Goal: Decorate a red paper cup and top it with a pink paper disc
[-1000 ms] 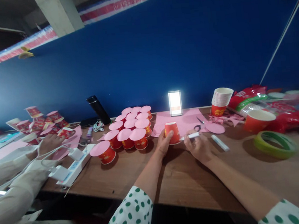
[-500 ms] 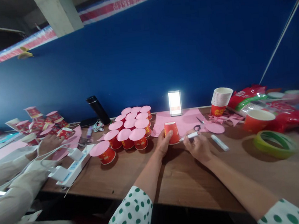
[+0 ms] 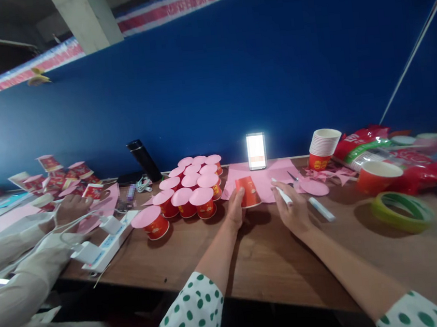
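Red cup (image 3: 249,191) (held), brown table (image 3: 197,254), blue wall (image 3: 194,83)

In the left hand (image 3: 236,210) we record a smooth paper cup (image 3: 250,192), slight sheen. Right of this grip: a marker (image 3: 283,194), smooth white plastic. Behind the grip: matt pink paper (image 3: 238,170). Below it: smooth wood-grain tabletop (image 3: 199,246). Far right of it: glossy bags (image 3: 422,167), probably plastic film; view blurred.
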A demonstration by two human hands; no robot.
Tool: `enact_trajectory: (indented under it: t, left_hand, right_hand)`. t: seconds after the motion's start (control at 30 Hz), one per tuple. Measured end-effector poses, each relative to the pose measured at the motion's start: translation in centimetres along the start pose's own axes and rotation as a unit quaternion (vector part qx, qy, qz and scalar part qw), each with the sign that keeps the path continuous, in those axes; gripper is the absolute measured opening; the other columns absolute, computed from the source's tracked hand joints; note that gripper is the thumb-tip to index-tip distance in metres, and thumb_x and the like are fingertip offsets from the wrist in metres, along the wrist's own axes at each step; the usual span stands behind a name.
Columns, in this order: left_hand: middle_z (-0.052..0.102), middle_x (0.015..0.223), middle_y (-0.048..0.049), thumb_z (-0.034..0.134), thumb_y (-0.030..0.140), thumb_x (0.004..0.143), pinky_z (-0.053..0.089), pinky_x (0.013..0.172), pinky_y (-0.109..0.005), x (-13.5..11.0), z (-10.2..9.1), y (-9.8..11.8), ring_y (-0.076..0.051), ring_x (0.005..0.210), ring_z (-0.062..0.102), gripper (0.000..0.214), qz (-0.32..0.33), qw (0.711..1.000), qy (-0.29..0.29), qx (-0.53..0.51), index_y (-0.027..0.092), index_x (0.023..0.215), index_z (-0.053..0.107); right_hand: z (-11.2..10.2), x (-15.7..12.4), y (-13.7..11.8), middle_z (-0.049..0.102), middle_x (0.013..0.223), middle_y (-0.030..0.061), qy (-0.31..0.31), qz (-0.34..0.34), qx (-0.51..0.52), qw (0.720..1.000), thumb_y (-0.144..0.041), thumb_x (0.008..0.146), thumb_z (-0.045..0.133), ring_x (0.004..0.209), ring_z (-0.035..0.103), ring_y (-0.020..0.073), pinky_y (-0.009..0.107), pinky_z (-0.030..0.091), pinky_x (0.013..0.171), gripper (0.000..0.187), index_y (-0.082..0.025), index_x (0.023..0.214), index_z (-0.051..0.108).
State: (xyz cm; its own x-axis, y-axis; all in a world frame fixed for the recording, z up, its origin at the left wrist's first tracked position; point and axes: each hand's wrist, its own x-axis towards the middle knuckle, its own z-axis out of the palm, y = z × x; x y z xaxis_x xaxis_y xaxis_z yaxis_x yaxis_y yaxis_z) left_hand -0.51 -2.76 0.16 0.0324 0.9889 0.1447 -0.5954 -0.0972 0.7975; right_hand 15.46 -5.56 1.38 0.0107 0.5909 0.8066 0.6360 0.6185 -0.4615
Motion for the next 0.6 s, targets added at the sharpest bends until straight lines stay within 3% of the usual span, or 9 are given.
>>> enact_trajectory:
  t: [0.13, 0.37, 0.6]
  left_hand:
    - [0.067, 0.086, -0.0052, 0.067, 0.043, 0.073, 0.049, 0.077, -0.031, -0.1, 0.1, 0.2, -0.018, 0.08, 0.064, 0.037, -0.015, 1.0, 0.011, -0.006, 0.014, 0.096, 0.061]
    - [0.067, 0.089, -0.0059, 0.067, 0.046, 0.072, 0.051, 0.075, -0.03, -0.3, 0.2, 0.4, -0.018, 0.082, 0.064, 0.037, -0.03, 0.999, 0.012, 0.004, 0.016, 0.094, 0.06]
    - [0.068, 0.088, -0.0042, 0.071, 0.044, 0.069, 0.049, 0.078, -0.03, -0.4, 0.4, 0.6, -0.018, 0.083, 0.064, 0.04, -0.03, 0.999, 0.011, 0.019, 0.016, 0.095, 0.061]
  right_hand:
    - [0.6, -0.4, 1.1, 0.061, 0.114, 0.0121, -0.071, 0.034, -0.093, 0.993, -0.025, 0.091, 0.041, 0.107, 0.055, 0.0231, 0.037, 0.044, 0.092, 0.033, -0.014, 0.119, 0.052]
    - [1.0, -0.7, 1.5, 0.054, 0.119, 0.0184, -0.211, 0.137, -0.25, 0.935, -0.047, 0.082, 0.055, 0.108, 0.05, 0.0317, 0.041, 0.043, 0.086, 0.066, -0.009, 0.133, 0.04]
    - [1.0, -0.9, 1.7, 0.053, 0.12, 0.0195, -0.244, 0.135, -0.282, 0.918, -0.051, 0.086, 0.046, 0.105, 0.051, 0.0325, 0.04, 0.042, 0.081, 0.064, -0.009, 0.134, 0.039]
